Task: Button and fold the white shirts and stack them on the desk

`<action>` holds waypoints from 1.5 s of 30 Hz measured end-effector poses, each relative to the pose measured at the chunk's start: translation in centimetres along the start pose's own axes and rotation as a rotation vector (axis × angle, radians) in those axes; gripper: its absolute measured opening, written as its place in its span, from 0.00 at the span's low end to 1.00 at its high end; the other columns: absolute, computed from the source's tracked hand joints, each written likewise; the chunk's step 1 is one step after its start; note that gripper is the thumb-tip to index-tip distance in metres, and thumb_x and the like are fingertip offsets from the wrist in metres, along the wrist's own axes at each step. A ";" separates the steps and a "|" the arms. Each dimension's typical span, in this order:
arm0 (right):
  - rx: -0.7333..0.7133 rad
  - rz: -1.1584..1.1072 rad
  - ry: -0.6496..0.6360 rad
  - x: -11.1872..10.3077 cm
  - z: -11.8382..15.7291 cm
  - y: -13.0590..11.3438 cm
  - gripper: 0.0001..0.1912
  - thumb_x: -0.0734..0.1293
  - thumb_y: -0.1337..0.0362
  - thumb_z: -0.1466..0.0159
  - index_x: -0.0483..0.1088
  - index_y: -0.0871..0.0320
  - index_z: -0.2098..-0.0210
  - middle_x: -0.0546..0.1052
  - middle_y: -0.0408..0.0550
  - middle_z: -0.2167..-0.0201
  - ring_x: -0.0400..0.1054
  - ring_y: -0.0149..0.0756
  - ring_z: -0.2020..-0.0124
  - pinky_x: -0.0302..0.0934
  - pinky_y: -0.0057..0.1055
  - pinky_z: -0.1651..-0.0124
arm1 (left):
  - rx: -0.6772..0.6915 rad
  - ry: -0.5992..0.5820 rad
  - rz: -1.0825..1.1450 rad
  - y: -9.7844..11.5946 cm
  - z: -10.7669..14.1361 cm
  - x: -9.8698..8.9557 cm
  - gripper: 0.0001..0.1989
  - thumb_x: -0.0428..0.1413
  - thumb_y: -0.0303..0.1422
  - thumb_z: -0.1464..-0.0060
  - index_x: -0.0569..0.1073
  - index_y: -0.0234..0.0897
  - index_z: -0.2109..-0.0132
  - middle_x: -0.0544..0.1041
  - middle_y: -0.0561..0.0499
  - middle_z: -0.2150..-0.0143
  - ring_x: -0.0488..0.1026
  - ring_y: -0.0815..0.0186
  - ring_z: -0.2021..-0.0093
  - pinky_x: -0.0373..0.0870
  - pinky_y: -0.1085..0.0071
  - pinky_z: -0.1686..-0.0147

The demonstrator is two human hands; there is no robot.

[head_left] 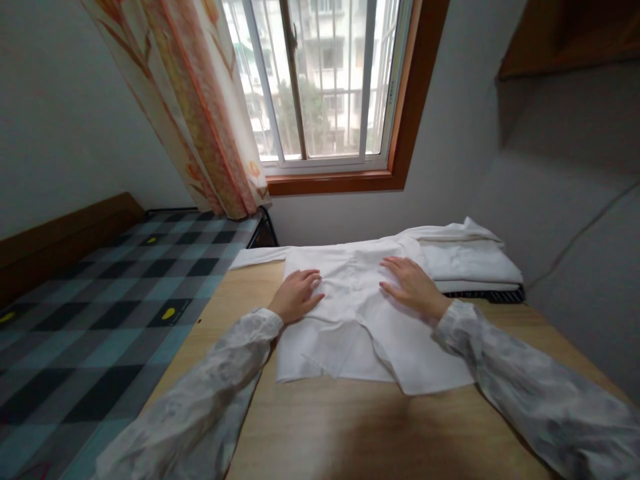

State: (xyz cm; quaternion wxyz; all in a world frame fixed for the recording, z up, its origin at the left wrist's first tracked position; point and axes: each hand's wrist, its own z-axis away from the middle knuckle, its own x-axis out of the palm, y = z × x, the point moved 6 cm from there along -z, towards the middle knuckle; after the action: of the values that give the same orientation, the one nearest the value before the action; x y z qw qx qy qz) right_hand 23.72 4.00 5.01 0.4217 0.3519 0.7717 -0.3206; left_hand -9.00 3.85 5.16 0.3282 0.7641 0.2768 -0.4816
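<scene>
One white shirt (360, 320) spread flat on wooden bench (350, 427), in front of me. My left hand (297, 295) palm-down on shirt's left side, fingers together, gripping nothing. My right hand (413, 287) flat on right side, fingers slightly apart. Folded white stack (470, 257) just beyond. Checked bed (100, 313) left; curtain (200, 113), window (320, 80) behind.

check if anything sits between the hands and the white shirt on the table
Nothing visible does. The left hand and the right hand both lie flat, palms down, directly on the white shirt spread on the wooden table.
</scene>
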 end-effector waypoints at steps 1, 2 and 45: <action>-0.050 -0.052 -0.010 0.1 1.8 -1.7 0.27 0.67 0.53 0.27 0.69 0.55 0.32 0.72 0.59 0.29 0.65 0.55 0.29 0.55 0.57 0.24 | 0.045 -0.001 0.046 1.5 1.1 0.0 0.23 0.61 0.47 0.33 0.75 0.41 0.37 0.76 0.39 0.33 0.74 0.50 0.34 0.66 0.51 0.30; -0.085 -0.102 -0.025 0.2 3.4 -3.1 0.28 0.68 0.53 0.26 0.68 0.54 0.30 0.71 0.59 0.29 0.65 0.54 0.28 0.57 0.56 0.24 | 0.080 -0.002 0.082 2.9 2.2 0.0 0.24 0.61 0.49 0.33 0.75 0.42 0.37 0.77 0.39 0.34 0.75 0.50 0.35 0.68 0.51 0.32; -0.349 -0.321 -0.095 -2.9 12.9 -13.1 0.06 0.72 0.61 0.31 0.73 0.53 0.55 0.82 0.53 0.53 0.76 0.49 0.52 0.70 0.47 0.47 | 0.294 -0.064 0.383 15.3 6.4 1.5 0.10 0.61 0.40 0.31 0.84 0.41 0.57 0.86 0.47 0.57 0.83 0.62 0.57 0.77 0.67 0.56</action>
State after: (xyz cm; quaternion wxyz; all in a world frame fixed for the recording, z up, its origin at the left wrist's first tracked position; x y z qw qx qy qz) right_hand 19.68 -14.20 4.54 0.4555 0.1312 0.8408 -0.2616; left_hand -0.74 -10.58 5.35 0.3075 0.8264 0.0431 -0.4697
